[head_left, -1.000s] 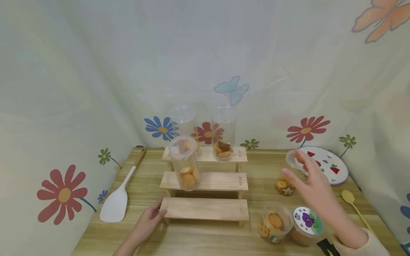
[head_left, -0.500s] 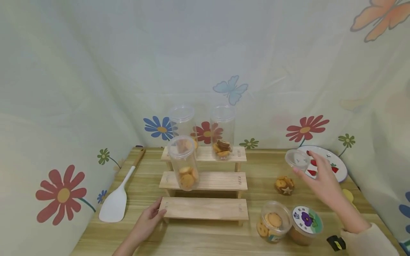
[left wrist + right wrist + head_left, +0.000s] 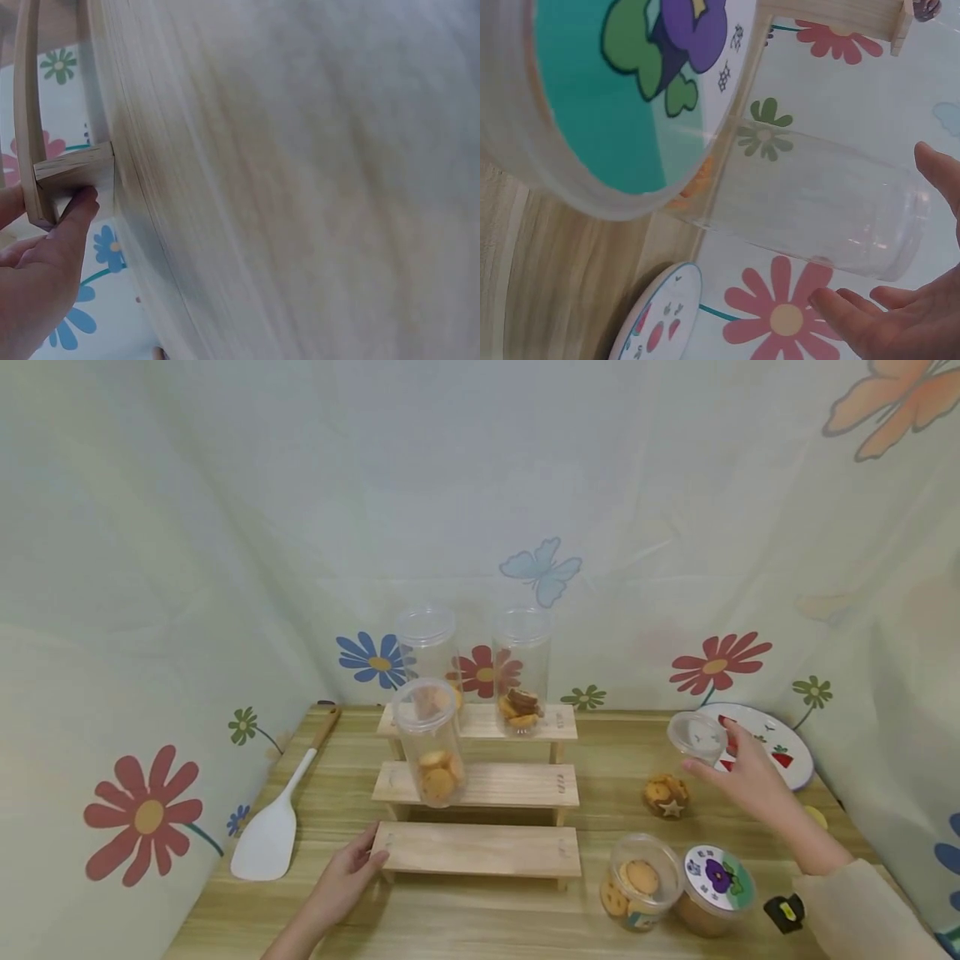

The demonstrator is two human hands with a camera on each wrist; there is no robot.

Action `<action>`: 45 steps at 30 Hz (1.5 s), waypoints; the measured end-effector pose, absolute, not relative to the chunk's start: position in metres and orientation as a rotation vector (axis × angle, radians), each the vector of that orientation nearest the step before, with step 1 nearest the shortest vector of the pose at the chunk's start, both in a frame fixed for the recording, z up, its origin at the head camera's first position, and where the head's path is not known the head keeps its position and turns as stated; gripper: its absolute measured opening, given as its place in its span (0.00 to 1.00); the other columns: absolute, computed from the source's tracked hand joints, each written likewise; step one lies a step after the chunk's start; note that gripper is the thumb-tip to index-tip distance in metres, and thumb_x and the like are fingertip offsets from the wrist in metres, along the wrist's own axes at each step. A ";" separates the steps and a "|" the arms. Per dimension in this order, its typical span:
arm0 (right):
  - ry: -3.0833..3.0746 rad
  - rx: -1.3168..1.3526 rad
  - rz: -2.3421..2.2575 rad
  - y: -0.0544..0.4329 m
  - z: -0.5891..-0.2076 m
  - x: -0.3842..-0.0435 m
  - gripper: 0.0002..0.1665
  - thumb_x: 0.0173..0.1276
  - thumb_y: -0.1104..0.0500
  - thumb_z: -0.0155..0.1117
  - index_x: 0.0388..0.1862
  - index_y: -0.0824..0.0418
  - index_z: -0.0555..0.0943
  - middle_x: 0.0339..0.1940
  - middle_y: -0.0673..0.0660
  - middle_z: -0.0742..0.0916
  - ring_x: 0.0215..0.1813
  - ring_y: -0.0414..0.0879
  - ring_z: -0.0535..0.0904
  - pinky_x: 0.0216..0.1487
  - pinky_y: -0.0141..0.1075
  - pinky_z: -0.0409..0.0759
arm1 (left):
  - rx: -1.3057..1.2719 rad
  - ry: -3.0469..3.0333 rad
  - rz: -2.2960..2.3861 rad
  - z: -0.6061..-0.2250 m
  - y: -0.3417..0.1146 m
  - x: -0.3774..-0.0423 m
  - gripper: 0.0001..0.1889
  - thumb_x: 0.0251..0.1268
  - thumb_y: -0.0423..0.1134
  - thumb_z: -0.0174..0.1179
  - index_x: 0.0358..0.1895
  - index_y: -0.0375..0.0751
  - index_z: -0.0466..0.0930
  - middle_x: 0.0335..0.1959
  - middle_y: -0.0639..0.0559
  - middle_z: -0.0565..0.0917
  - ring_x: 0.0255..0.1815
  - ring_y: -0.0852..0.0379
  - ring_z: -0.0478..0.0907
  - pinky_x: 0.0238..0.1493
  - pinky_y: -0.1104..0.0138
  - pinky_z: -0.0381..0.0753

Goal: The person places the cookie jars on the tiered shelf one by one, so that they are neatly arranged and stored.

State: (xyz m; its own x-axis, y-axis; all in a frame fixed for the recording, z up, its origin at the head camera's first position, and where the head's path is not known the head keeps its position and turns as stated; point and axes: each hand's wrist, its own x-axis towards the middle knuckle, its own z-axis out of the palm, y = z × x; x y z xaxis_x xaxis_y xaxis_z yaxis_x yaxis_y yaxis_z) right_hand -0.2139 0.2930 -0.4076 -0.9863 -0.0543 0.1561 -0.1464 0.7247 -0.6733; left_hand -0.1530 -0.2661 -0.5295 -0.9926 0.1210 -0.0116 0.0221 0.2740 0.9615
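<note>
Left hand [image 3: 347, 877] gripping wooden stand [image 3: 498, 785], right hand [image 3: 745, 774] open by clear jar [image 3: 817, 202], contact unclear, plate [image 3: 797, 739] beyond partly hidden

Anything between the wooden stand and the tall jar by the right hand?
Nothing: bare tabletop separates the wooden stand from the tall jar in the head view.

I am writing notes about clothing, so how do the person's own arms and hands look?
The right sleeve is plain and cream, ending short of the right hand. That hand and the left hand wear no visible gloves; no left sleeve shows.
</note>
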 end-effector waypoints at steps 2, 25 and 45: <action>-2.802 0.160 1.151 0.293 -0.409 -0.216 0.60 0.64 0.46 0.69 0.72 0.79 0.43 0.66 0.83 0.60 0.63 0.78 0.60 0.57 0.68 0.67 | 0.137 2.437 1.841 -0.529 -0.266 -0.153 0.34 0.71 0.38 0.56 0.71 0.22 0.51 0.71 0.29 0.55 0.65 0.36 0.65 0.59 0.64 0.73; -2.866 0.046 1.167 0.291 -0.409 -0.217 0.56 0.67 0.41 0.63 0.71 0.78 0.47 0.59 0.82 0.67 0.54 0.70 0.69 0.48 0.57 0.77 | 0.118 2.437 1.836 -0.524 -0.265 -0.151 0.34 0.72 0.38 0.56 0.71 0.22 0.51 0.71 0.29 0.55 0.65 0.36 0.66 0.59 0.64 0.73; -2.754 0.235 1.240 0.280 -0.381 -0.196 0.51 0.67 0.46 0.65 0.72 0.72 0.50 0.61 0.76 0.69 0.61 0.74 0.67 0.47 0.53 0.81 | 0.165 2.463 1.801 -0.520 -0.265 -0.148 0.34 0.73 0.40 0.55 0.70 0.21 0.51 0.70 0.27 0.58 0.65 0.35 0.65 0.59 0.61 0.74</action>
State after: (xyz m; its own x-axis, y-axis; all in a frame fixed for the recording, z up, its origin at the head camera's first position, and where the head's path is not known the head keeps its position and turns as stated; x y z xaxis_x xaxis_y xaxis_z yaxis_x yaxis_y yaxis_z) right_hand -0.1957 0.2797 -0.3811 -0.9816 -0.0949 0.1657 -0.1870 0.6540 -0.7330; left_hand -0.1477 -0.2653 -0.5202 -0.9905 0.1373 -0.0056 0.0363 0.3007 0.9530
